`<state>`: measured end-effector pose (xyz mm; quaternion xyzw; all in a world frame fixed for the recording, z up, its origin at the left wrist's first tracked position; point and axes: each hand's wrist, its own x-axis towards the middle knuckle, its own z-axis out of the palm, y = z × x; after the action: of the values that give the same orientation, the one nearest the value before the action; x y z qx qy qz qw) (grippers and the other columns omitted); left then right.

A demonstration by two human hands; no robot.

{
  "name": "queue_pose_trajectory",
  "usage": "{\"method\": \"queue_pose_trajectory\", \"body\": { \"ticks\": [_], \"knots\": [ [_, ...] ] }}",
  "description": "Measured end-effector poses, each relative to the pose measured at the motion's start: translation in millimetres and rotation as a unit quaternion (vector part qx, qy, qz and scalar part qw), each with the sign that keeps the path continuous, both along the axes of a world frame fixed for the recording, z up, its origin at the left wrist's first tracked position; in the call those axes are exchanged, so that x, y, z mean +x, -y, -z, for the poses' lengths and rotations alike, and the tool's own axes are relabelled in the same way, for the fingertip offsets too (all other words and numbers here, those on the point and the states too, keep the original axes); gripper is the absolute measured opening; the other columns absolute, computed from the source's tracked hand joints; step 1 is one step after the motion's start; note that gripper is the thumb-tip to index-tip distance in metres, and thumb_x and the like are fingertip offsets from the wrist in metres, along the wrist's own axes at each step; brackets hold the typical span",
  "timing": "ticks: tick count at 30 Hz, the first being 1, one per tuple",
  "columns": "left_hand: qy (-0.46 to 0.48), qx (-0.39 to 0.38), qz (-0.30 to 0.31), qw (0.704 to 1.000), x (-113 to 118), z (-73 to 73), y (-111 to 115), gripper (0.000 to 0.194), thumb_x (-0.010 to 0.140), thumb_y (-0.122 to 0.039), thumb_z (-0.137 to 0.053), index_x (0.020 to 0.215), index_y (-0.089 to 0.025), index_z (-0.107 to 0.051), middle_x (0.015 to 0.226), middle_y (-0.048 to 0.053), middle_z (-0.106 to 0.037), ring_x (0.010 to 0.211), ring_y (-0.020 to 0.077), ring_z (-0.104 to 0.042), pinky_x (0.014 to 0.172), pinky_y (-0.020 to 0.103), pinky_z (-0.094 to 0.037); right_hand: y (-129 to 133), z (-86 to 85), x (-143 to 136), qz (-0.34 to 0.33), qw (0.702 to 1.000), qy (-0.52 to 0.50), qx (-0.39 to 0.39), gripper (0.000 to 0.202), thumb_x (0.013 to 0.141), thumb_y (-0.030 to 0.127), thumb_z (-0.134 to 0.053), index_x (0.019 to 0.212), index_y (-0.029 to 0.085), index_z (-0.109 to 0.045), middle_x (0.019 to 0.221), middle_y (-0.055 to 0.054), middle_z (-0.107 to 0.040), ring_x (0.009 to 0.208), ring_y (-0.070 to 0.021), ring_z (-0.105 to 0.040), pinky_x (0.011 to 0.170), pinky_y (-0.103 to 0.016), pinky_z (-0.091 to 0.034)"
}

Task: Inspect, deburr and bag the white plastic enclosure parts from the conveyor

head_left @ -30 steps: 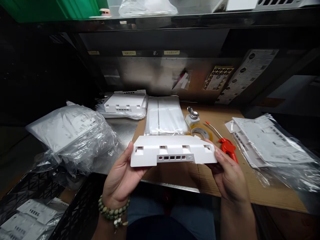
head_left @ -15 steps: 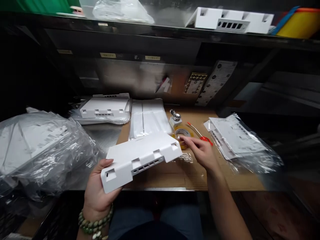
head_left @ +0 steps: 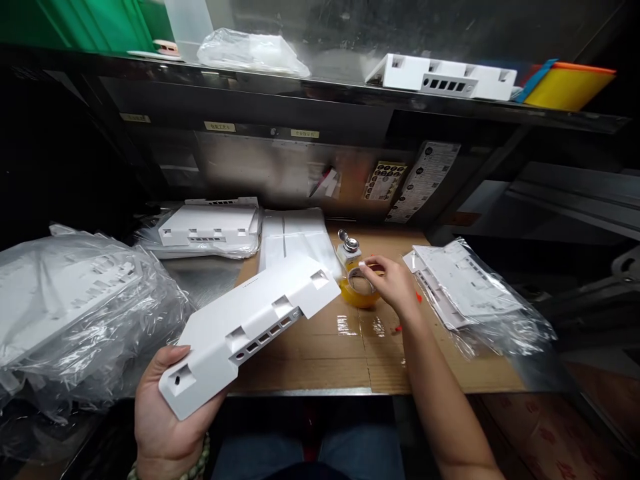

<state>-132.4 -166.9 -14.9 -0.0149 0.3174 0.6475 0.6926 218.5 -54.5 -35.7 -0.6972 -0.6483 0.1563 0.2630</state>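
Note:
My left hand (head_left: 167, 407) grips the lower left end of a white plastic casing (head_left: 260, 313), tilted with its right end raised. Square recesses and a row of port openings run along its near side. Over the tape roll (head_left: 359, 293), my right hand (head_left: 393, 283) is closed in a pinch on a small white piece (head_left: 363, 265), too small to name surely. Just behind the roll stands a small white bottle (head_left: 349, 251) with a round metal top, its lid flipped up. Red-handled scissors (head_left: 418, 297) lie mostly hidden behind my right hand and forearm.
Clear plastic bags (head_left: 300, 237) lie flat behind the casing. Bagged white casings (head_left: 465, 283) are at the right, with more bagged parts (head_left: 75, 300) at the left. A stack of casings (head_left: 207, 223) sits at the back left. Overhead runs a metal shelf (head_left: 340, 100) carrying another casing (head_left: 445, 77).
My left hand has moved left and down with the casing, which is now tilted more steeply. My right hand has shifted slightly up and left, covering most of the scissors.

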Motion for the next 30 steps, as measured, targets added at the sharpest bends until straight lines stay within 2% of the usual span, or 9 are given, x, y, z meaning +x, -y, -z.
{"method": "queue_pose_trajectory", "body": {
  "ticks": [2, 5, 8, 13, 20, 25, 27, 29, 30],
  "knots": [
    [-0.043, 0.046, -0.002, 0.998, 1, 5.5, 3, 0.078, 0.076, -0.003, -0.048, 0.146, -0.034, -0.059, 0.095, 0.001, -0.083, 0.080, 0.0306, -0.080, 0.065, 0.038, -0.068, 26, -11.3, -13, -0.021, 0.990, -0.120, 0.073, 0.039, 0.105, 0.047, -0.050, 0.125, 0.022, -0.072, 0.120, -0.008, -0.076, 0.104, -0.0207, -0.074, 0.093, -0.035, -0.059],
    [-0.075, 0.078, -0.014, 0.994, 8, 6.0, 5, 0.085, 0.074, -0.002, -0.047, 0.149, -0.041, -0.055, 0.103, -0.002, -0.082, 0.085, 0.0314, -0.080, 0.065, 0.041, -0.068, 59, -23.3, -42, -0.057, 0.924, -0.340, 0.162, 0.030, 0.097, 0.044, -0.069, 0.120, 0.026, -0.075, 0.115, -0.006, -0.077, 0.100, -0.0198, -0.074, 0.090, -0.035, -0.062],
    [-0.056, 0.073, -0.021, 0.996, 17, 1.3, 6, 0.088, 0.074, -0.002, -0.046, 0.152, -0.042, -0.050, 0.106, -0.003, -0.082, 0.085, 0.0297, -0.080, 0.069, 0.040, -0.068, 74, -26.2, -66, -0.039, 0.877, -0.442, 0.182, 0.027, 0.091, 0.036, -0.079, 0.115, 0.027, -0.077, 0.111, -0.005, -0.078, 0.099, -0.0200, -0.074, 0.089, -0.036, -0.064],
    [-0.013, 0.067, -0.034, 0.997, 26, -5.2, 9, 0.092, 0.071, -0.002, -0.046, 0.156, -0.037, -0.046, 0.114, 0.000, -0.081, 0.086, 0.0289, -0.080, 0.079, 0.040, -0.067, 76, -24.3, -72, -0.031, 0.883, -0.397, 0.249, 0.009, 0.090, 0.027, -0.079, 0.099, 0.025, -0.080, 0.107, -0.005, -0.070, 0.098, -0.0189, -0.070, 0.080, -0.033, -0.064],
    [-0.074, -0.012, -0.060, 0.995, 33, -13.2, 9, 0.097, 0.063, 0.000, -0.047, 0.155, -0.031, -0.048, 0.116, 0.002, -0.081, 0.089, 0.0297, -0.080, 0.090, 0.046, -0.065, 78, -27.4, -68, -0.001, 0.890, -0.368, 0.271, 0.005, 0.087, 0.026, -0.080, 0.091, 0.023, -0.080, 0.109, -0.006, -0.062, 0.093, -0.0183, -0.068, 0.071, -0.033, -0.065],
    [-0.030, 0.088, -0.039, 0.995, 33, -4.0, 9, 0.086, 0.072, 0.001, -0.050, 0.153, -0.030, -0.053, 0.114, 0.004, -0.082, 0.095, 0.0288, -0.080, 0.098, 0.047, -0.062, 75, -18.7, -58, -0.001, 0.884, -0.390, 0.259, 0.006, 0.082, 0.028, -0.083, 0.084, 0.023, -0.080, 0.107, -0.007, -0.066, 0.096, -0.0209, -0.068, 0.070, -0.033, -0.063],
    [-0.002, 0.134, -0.034, 0.990, 32, 2.1, 8, 0.067, 0.087, -0.011, -0.056, 0.152, -0.028, -0.054, 0.116, 0.005, -0.081, 0.100, 0.0281, -0.079, 0.104, 0.046, -0.058, 73, -10.9, -50, -0.004, 0.857, -0.472, 0.207, 0.010, 0.077, 0.028, -0.086, 0.076, 0.023, -0.078, 0.104, -0.006, -0.069, 0.094, -0.0206, -0.069, 0.070, -0.032, -0.062],
    [0.024, 0.160, -0.023, 0.987, 30, 6.9, 8, 0.054, 0.098, -0.038, -0.061, 0.151, -0.029, -0.054, 0.126, 0.006, -0.078, 0.114, 0.0287, -0.075, 0.111, 0.047, -0.052, 70, -3.0, -42, 0.014, 0.809, -0.570, 0.143, 0.014, 0.073, 0.030, -0.087, 0.072, 0.022, -0.076, 0.103, -0.005, -0.071, 0.085, -0.0178, -0.070, 0.068, -0.031, -0.062],
    [0.033, 0.168, -0.008, 0.985, 28, 8.7, 8, 0.057, 0.099, -0.053, -0.059, 0.151, -0.030, -0.054, 0.132, 0.006, -0.075, 0.123, 0.0294, -0.070, 0.115, 0.047, -0.048, 69, 0.3, -40, 0.031, 0.787, -0.605, 0.116, 0.015, 0.071, 0.032, -0.087, 0.074, 0.021, -0.076, 0.102, -0.005, -0.071, 0.078, -0.0158, -0.069, 0.066, -0.029, -0.061]
  ]
}}
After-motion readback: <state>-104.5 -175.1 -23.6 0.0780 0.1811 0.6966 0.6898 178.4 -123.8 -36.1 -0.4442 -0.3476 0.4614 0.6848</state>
